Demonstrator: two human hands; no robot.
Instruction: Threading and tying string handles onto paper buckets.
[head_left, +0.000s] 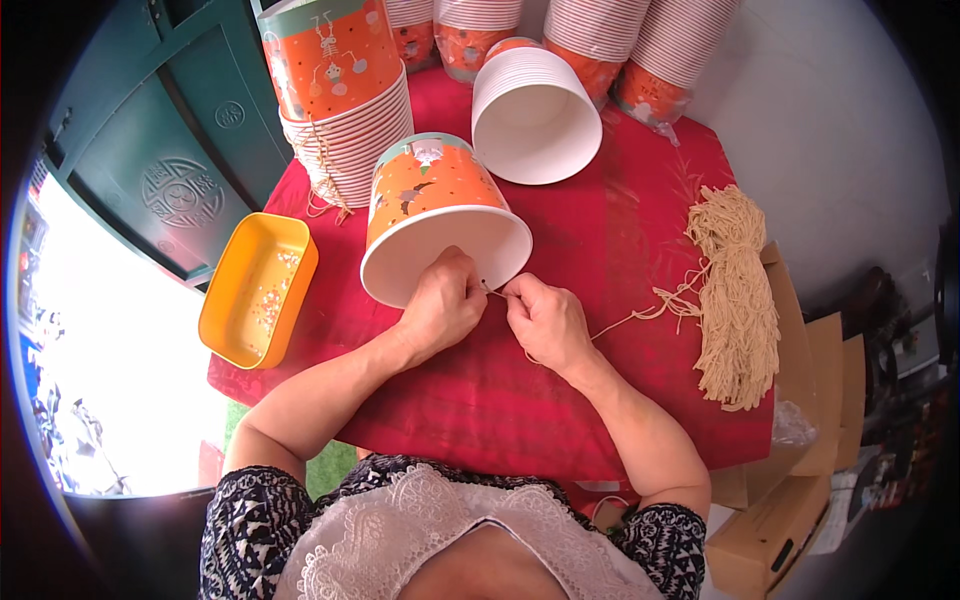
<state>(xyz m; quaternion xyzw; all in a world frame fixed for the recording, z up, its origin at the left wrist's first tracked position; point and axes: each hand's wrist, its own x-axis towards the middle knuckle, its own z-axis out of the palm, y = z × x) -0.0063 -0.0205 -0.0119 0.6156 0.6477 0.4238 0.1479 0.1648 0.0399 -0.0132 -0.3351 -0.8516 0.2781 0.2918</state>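
A paper bucket (432, 185) printed orange with a green band lies tilted on its side in front of me, its white-rimmed mouth toward me. My left hand (445, 302) reaches into the mouth at the lower right of the rim, fingers closed in a pinch; what they hold is hidden. Just right of the rim, my right hand (550, 322) pinches a thin beige cord (630, 318) close to the left fingertips. From there the cord trails right to a thick tied bundle of beige cords (738, 300). A small dark spot shows at the rim between both hands.
A red cloth (620, 400) covers the table. At left stands a yellow tub (232, 312) with small pale bits. A tall bucket stack (345, 150) with cords hanging, a white-mouthed stack lying over (540, 130) and wrapped stacks (670, 60) stand behind. Cardboard boxes (775, 535) are at right.
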